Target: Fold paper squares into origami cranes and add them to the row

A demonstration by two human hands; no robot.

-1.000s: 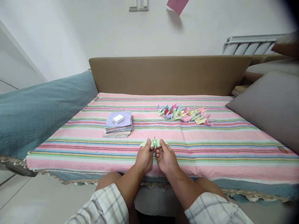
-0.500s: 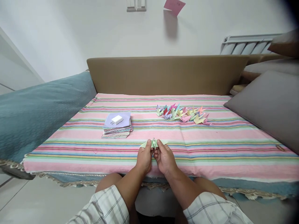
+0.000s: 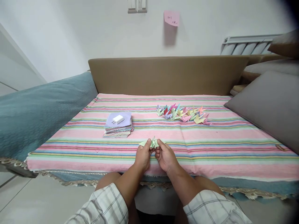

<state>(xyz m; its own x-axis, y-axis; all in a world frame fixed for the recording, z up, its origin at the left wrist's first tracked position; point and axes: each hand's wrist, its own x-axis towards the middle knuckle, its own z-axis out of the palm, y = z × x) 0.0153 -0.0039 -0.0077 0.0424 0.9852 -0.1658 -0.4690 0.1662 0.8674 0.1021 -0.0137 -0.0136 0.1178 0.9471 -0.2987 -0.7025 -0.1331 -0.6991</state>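
Observation:
Between my two hands is a light green origami crane (image 3: 153,143), held just above the front part of the striped cloth. My left hand (image 3: 143,155) pinches its left wing between thumb and fingers. The right wing is pinched the same way by my right hand (image 3: 165,156). The wings stick out past both thumbs, and a thin point rises from the middle of the crane. My fingers hide its underside. Beyond my hands lies a group of several folded paper cranes (image 3: 186,118) in many colours. To the left stands a stack of square paper (image 3: 118,128), purple on top.
A white charger plug (image 3: 118,119) rests on the paper stack. The striped cloth (image 3: 81,133) covers the sofa seat, with a brown backrest (image 3: 163,76) behind. Grey cushions (image 3: 273,99) are at right, a teal armrest (image 3: 53,109) at left. A pink note (image 3: 171,18) hangs on the wall.
My hands have moved apart slightly, and the crane's wings look more spread, its middle point standing taller. The pink note on the wall has flapped down.

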